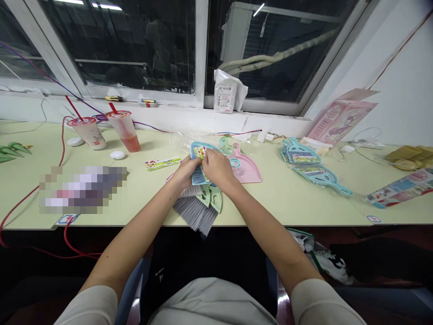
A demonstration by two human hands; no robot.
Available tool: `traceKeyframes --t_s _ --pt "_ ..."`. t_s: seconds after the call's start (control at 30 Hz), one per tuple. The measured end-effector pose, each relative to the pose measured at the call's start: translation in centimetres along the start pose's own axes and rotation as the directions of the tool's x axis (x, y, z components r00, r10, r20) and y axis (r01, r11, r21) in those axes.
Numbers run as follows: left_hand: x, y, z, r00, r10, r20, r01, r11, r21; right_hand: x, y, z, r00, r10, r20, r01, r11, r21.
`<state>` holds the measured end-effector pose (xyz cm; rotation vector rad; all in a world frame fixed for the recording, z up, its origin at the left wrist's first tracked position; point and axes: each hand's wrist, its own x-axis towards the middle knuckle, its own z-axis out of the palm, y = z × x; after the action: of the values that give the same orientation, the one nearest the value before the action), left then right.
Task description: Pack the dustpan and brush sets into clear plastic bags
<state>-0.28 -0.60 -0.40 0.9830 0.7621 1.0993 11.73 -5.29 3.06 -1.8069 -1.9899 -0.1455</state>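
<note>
A blue dustpan and brush set (199, 178) with a yellow-green label strip across it is between my hands. My left hand (187, 171) is closed on its left side, and my right hand (214, 166) is closed over the label strip (204, 170) at its right. Grey-bristled brushes (196, 214) with green handles lie below, at the table's front edge. Just right of my right hand rests a pink dustpan (248, 169). A green piece (225, 145) is behind it. Loose label strips (163, 163) lie to the left of my left hand.
Packed blue sets (318, 174) lie on the right, near a patterned packet (402, 186) and a pink box (343, 118). Two drink cups (124, 133) stand at the back left. A red cable (63, 144) crosses the table (270, 210) on the left.
</note>
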Motion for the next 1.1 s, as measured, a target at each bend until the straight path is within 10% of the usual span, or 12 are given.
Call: traceKeyframes --t_s 0.33,1.1 --pt "-0.4 1.0 -1.1 0.970 -0.136 0.202 0.171 0.970 -0.170 -0.9 1.2 -0.3 0.989 0.016 -0.147 -0.007 0.998 0.061" --pt "0.3 -0.2 -1.7 0.999 -0.051 0.008 0.052 0.980 -0.190 -0.3 0.4 0.4 0.990 -0.081 -0.112 0.081 0.997 -0.003"
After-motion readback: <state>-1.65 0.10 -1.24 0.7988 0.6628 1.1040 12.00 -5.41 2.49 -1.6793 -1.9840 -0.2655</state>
